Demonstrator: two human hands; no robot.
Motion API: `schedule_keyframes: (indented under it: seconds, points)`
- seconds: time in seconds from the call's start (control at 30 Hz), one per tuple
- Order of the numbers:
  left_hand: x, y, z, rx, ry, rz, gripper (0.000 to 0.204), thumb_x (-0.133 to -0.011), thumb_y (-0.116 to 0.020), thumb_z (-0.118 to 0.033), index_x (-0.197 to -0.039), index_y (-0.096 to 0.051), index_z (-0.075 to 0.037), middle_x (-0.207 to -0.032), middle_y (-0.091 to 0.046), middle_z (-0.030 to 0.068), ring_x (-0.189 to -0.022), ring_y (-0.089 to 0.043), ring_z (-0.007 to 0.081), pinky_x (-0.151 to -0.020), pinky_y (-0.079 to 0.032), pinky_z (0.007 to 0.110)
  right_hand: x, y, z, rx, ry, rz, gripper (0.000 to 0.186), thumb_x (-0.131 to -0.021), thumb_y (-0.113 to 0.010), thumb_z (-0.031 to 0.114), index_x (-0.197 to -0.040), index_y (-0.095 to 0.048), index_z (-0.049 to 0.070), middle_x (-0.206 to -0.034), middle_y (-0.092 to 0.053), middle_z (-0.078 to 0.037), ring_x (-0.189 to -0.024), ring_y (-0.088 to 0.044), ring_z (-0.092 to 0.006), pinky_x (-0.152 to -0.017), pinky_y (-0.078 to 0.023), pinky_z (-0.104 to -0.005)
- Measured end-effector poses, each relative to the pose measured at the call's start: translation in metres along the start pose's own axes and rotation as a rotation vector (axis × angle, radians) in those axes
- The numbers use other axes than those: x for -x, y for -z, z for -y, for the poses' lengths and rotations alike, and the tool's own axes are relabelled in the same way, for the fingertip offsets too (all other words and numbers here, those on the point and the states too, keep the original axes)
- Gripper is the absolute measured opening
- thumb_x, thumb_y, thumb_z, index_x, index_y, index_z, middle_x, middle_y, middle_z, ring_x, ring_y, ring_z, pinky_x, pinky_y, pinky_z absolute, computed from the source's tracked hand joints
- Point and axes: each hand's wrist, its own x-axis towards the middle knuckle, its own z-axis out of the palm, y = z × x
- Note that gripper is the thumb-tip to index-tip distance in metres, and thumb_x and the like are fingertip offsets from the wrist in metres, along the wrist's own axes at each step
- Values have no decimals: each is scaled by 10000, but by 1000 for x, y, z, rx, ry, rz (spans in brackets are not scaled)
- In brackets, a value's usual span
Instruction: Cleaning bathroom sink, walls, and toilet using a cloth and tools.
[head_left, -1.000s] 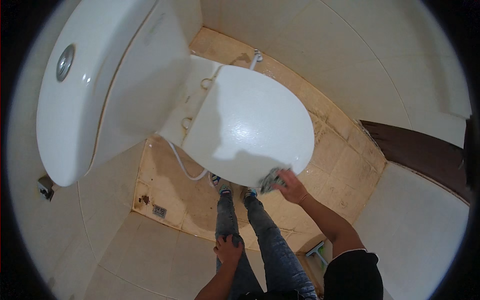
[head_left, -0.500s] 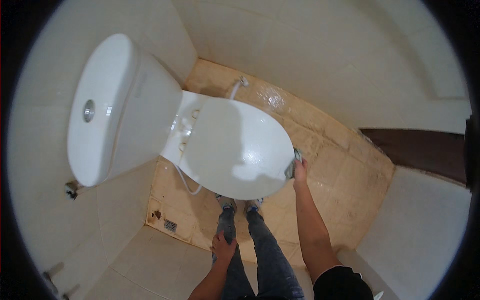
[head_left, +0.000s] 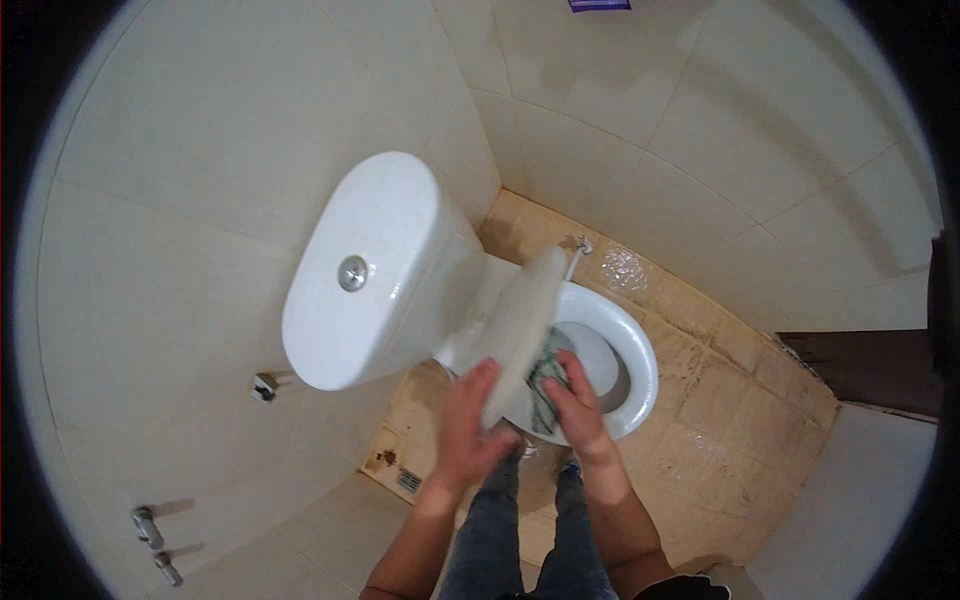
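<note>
Far left of the left hand, and lower, two metal taps [head_left: 147, 527] stick out from the wall; closer in, a small metal fitting [head_left: 264, 387] sits to its left. Up and left of that hand stands the white cistern [head_left: 420, 250], and a floor drain [head_left: 408, 480] lies to its lower left. The left hand [head_left: 465, 420] is at the near edge of the white lid [head_left: 525, 310], thumb spread from the fingers; it is blurred, so I cannot tell whether it grips. The lid stands tilted up between both hands, reaching ahead of them. The right hand [head_left: 580, 405] grasps a grey-green cloth [head_left: 545, 395], bunched between its fingers and the lid's underside. Right of this hand curves the rim of the toilet bowl [head_left: 648, 370]; well to its right is a dark brown panel [head_left: 865, 370]
</note>
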Motion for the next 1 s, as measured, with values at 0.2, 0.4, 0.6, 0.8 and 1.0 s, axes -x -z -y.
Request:
schedule_keyframes:
  seconds: [0.2,0.4,0.6,0.8,1.0]
  points:
    - [-44,84,31,-639,35,-102,513,-830,-450,-172,-1341,-406,-149,-1411,-280,196,-1279,-253,389,-1042,-111,558,-39,-120,-42,462,431,-265,376,-875,-469,85,-1230,-406,-22,-1324,-363,-174,-1205,-367,-314,-1023,-265,-382]
    - [-58,112,48,-661,244,-13,468,-940,-296,-326,-1378,-354,-174,-1477,-147,167,-1349,-111,377,-1047,-14,559,-111,-167,-47,491,678,-117,467,-867,-460,78,-1306,-335,-20,-1426,-219,-233,-1316,-220,-402,-1070,-192,-454]
    - [-64,126,60,-601,164,133,529,-943,-244,-425,-1373,-361,-140,-1485,-125,161,-1353,-96,380,-1059,-20,527,-137,-176,-48,343,487,-449,532,-862,-430,26,-1369,-266,7,-1446,-162,-239,-1335,-167,-399,-1088,-150,-429]
    - [-69,121,72,-627,5,84,644,-916,-180,-508,-1315,-427,-67,-1453,-206,193,-1321,-164,400,-1044,-67,537,-87,-177,-70,600,564,-320,546,-825,-479,-3,-1351,-341,42,-1393,-263,-231,-1228,-319,-413,-1024,-249,-446]
    - [-66,115,75,-631,-35,-32,639,-886,-230,-502,-1270,-475,-54,-1408,-287,204,-1278,-217,409,-1044,-77,529,-149,-145,-77,380,500,-512,434,-765,-579,29,-1193,-510,43,-1207,-424,-198,-1105,-428,-359,-932,-375,-383]
